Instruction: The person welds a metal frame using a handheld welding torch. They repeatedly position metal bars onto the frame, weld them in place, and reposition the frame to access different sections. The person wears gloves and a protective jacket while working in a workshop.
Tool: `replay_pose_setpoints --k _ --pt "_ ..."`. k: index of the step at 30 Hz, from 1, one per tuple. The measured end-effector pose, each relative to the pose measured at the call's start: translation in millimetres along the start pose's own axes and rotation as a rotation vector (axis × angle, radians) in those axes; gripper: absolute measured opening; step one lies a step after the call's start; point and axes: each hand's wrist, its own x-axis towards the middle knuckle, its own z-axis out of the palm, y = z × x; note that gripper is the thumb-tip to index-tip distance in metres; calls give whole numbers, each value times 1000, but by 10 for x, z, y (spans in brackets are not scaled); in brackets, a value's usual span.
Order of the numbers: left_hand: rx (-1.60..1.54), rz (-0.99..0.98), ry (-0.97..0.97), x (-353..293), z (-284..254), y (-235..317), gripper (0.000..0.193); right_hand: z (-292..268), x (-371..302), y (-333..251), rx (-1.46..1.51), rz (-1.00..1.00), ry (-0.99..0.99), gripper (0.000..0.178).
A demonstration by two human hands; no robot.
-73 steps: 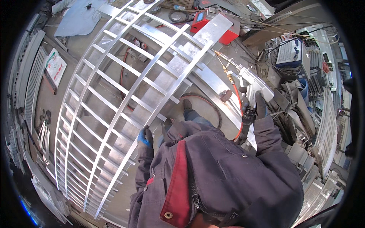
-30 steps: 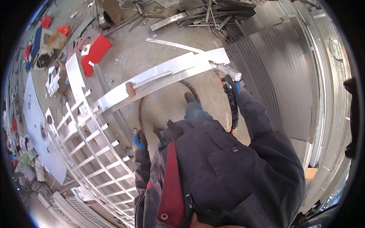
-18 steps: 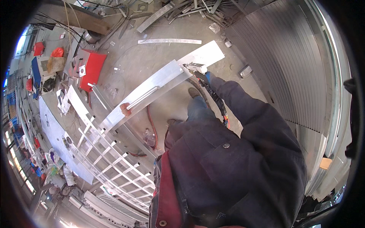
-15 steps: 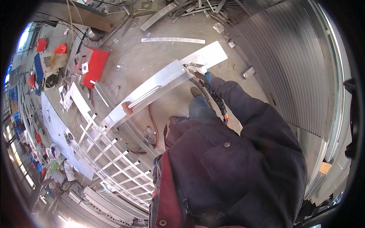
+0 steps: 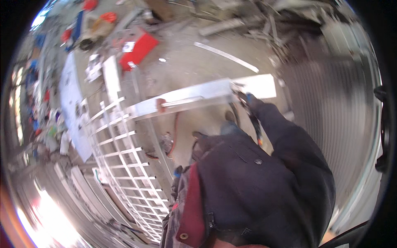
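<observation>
My right hand (image 5: 249, 98), in a blue glove, reaches to the far end of a long silvery metal beam (image 5: 186, 90). Blur hides its fingers. Right beside it a dark tool or cable (image 5: 253, 119) hangs down, orange near its lower end. On the beam lie a thin pale rod (image 5: 184, 101) and a reddish-brown piece (image 5: 160, 105). Of my left hand (image 5: 178, 171) only a bit of blue glove shows, low by my jacket and close to a white lattice frame (image 5: 128, 151); its fingers are hidden.
A white flat panel (image 5: 262, 85) lies beyond the beam's end. Stacked ridged metal sheets (image 5: 326, 111) fill the right side. Scrap metal (image 5: 264, 29) is heaped at the back. A red box (image 5: 140, 48) stands far left, and a hose (image 5: 175, 134) crosses the floor.
The view has swung, so beam, red box and panel sit further right in the picture. My right arm still reaches to the beam's end. More blue of my left glove shows.
</observation>
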Motion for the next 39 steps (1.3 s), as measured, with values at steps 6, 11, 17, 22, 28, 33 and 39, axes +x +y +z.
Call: replay_pose_setpoints --k 6,11,17,22,28,33,39 --pt "-62 -71 56 -342 222 -186 41 -198 23 -250 16 81 -144 47" --pt "-119 -108 93 -432 395 -176 40 -177 289 -95 253 88 -205 43" --pt "-108 -65 55 -251 630 -370 40 -219 516 60 221 120 -256 43" --pt "-51 12 208 -170 731 -546 41 -229 601 95 199 134 -300 43" --pt "9 -23 -121 -102 516 -616 43 -247 523 90 213 99 -280 45" --pt "12 -31 -127 31 457 -665 42 -232 279 44 282 61 -267 46" --pt "-2 33 -106 79 602 -834 41 -427 115 448 374 177 -310 46"
